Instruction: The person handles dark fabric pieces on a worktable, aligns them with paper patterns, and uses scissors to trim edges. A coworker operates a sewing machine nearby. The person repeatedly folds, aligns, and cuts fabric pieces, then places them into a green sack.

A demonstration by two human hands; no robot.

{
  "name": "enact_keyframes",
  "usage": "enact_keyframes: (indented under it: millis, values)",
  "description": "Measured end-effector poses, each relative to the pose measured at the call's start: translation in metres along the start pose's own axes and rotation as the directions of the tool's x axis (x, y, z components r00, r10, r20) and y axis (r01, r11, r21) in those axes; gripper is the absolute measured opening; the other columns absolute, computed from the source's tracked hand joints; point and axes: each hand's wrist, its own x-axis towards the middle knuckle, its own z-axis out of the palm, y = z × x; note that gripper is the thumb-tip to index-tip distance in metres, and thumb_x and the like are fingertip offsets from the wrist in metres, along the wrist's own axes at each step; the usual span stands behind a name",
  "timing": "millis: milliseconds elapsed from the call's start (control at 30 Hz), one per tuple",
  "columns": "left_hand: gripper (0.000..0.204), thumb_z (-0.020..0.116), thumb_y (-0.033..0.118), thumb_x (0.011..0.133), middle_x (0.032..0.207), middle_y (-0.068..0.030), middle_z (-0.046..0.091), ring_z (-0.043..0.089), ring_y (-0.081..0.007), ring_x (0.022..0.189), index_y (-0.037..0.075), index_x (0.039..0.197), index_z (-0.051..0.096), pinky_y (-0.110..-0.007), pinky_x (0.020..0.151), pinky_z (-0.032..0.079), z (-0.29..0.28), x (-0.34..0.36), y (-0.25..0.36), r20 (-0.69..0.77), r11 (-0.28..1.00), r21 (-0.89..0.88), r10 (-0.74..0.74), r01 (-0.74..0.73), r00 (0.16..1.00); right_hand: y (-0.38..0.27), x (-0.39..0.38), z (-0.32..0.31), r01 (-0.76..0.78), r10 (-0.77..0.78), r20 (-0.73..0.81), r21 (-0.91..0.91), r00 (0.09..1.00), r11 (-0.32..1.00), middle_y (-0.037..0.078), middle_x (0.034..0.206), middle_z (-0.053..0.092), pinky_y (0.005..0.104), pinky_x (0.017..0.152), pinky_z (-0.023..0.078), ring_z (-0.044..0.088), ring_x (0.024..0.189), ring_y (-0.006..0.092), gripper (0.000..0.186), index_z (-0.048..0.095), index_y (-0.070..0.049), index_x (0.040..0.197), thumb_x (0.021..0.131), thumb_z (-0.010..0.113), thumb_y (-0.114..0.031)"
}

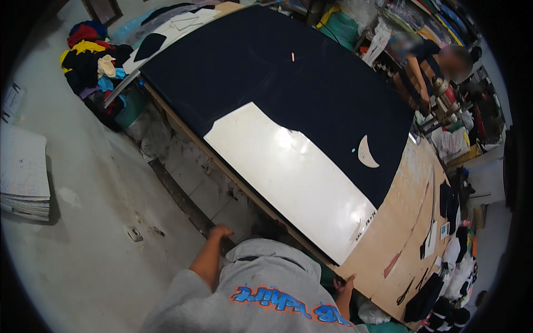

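My left hand (221,231) hangs beside the long side of the table, away from the cloth. Its fingers look curled in, and nothing shows in them. Down at the table's near corner is my right hand (345,283), its fingers bent around something dark that I cannot make out. Close by, a large white pattern board (288,177) lies along the table edge on top of dark navy fabric (266,72). On the same fabric rest a white crescent-shaped template (366,152), a small pale blue chip (353,150) and a pink piece of chalk (292,56).
Bare wooden tabletop (397,222) extends right, holding scissors (405,291) and folded dark cloth (425,297). A co-worker (425,72) is beside a machine (444,102) at the far right. Colourful cloth (91,61) is heaped far left. Stacked paper (25,172) hangs on the left.
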Motion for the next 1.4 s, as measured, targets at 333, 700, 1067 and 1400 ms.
enact_keyframes:
  millis: [333,700,1067,1400]
  values:
    - [0.076,0.080,0.055,0.095,0.104,-0.0018,0.085,0.079,-0.0120,0.099,0.007,0.152,0.063,-0.034,0.109,0.053,-0.051,-0.089,0.031,0.475,0.825,0.273,-0.562,0.494,0.677,-0.017,-0.043,0.013,-0.077,0.064,-0.154,-0.080,0.986,0.994,0.021,0.158,0.047,0.0665,0.103,0.059,0.057,0.130,0.0456,0.079,0.043,-0.020,0.161,0.102,0.071,-0.063]
    - [0.038,0.081,0.043,0.096,0.121,0.0016,0.082,0.080,-0.0246,0.099,0.023,0.128,0.081,-0.044,0.084,0.065,-0.022,-0.044,0.034,0.136,0.469,0.872,-0.506,0.139,0.852,-0.131,-0.532,0.310,0.746,-0.279,0.930,0.360,-0.240,0.559,0.021,0.132,0.067,0.0455,0.109,0.052,0.064,0.128,0.0314,0.040,0.061,0.001,0.140,0.112,0.054,-0.026]
    - [0.033,0.082,0.040,0.095,0.120,0.0011,0.082,0.080,-0.0212,0.103,0.025,0.125,0.083,-0.045,0.076,0.066,-0.011,-0.005,0.059,-0.033,0.319,0.944,-0.156,0.082,0.987,0.053,-0.690,0.340,0.494,0.342,0.449,0.280,-0.825,0.823,0.035,0.136,0.070,0.0493,0.111,0.047,0.066,0.125,0.0441,0.081,0.069,0.012,0.131,0.119,0.032,-0.059]
    - [0.038,0.063,0.042,0.104,0.088,-0.0076,0.072,0.067,-0.0232,0.077,0.006,0.106,0.076,-0.042,0.072,0.057,-0.082,-0.028,0.002,-0.305,0.872,-0.423,0.118,-0.246,0.945,0.010,-0.662,0.282,0.332,0.254,0.534,0.053,-0.806,0.942,0.033,0.134,0.072,0.0481,0.113,0.048,0.067,0.124,0.0397,0.075,0.071,0.011,0.132,0.120,0.037,-0.055]
